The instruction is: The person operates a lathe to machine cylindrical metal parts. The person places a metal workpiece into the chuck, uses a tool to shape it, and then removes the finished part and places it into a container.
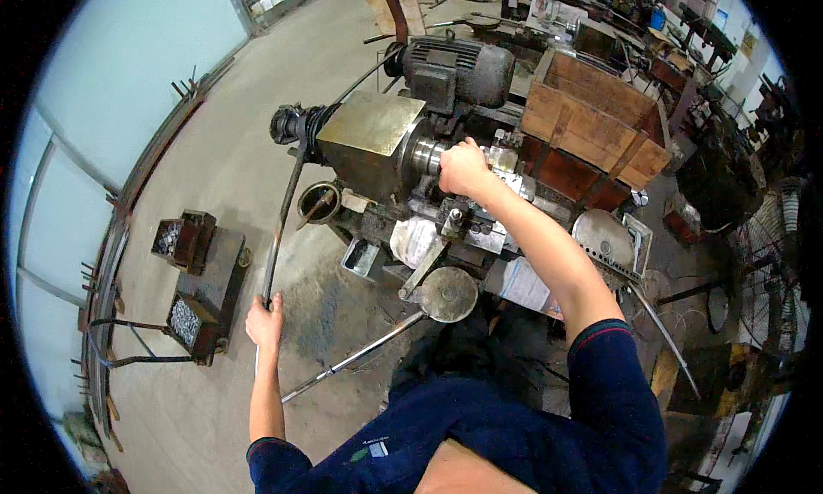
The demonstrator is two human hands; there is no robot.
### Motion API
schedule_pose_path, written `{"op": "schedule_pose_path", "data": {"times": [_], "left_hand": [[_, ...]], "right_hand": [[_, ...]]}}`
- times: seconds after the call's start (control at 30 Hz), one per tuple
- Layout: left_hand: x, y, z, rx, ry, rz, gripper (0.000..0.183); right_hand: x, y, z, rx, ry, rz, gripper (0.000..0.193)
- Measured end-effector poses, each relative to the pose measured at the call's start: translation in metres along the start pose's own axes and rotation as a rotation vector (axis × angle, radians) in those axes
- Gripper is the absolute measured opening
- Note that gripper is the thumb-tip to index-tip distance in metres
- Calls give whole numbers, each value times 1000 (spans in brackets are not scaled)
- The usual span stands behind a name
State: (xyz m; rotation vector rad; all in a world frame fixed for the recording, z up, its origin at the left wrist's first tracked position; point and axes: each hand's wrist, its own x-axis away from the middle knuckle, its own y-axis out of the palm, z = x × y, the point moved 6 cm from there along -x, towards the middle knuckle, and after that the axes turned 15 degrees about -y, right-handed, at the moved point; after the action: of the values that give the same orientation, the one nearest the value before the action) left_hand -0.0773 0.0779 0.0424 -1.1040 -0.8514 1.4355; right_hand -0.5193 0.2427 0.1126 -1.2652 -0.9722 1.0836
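Running from the floor side up to the machine, a long, thin, dark metal rod (281, 228) is seen at the left of the view. It is slender and dull, slightly bowed by the lens, and its long axis runs nearly upright in the picture, leaning a little to the right at the top. Its upper end points at the black round fitting (285, 123) on the left end of the machine (377, 151); its lower end is enclosed by the left hand (264, 321), whose fingers are wrapped tight around it.

The right hand (463, 168) is laid on the middle of the machine, just beside a shiny steel cylinder (426, 155); its fingers are curled downward, but whether anything is gripped cannot be told. The two hands are kept well apart.

A brass-coloured flat cover (370, 123) is seen on the machine, with a grey motor (454, 72) behind it. A wooden crate (596, 121) is placed to the right. Two small boxes of metal parts (193, 280) are set on the concrete floor (231, 159), left of the rod.
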Motion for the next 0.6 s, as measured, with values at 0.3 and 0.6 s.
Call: {"op": "schedule_pose_path", "data": {"times": [0.3,0.6], "left_hand": [[56,-63,153,586,568,-293,22],[179,-42,273,707,797,-864,25]], "right_hand": [[123,-66,-79,-371,-356,391,33],[186,-70,-110,-383,-380,355,31]]}}
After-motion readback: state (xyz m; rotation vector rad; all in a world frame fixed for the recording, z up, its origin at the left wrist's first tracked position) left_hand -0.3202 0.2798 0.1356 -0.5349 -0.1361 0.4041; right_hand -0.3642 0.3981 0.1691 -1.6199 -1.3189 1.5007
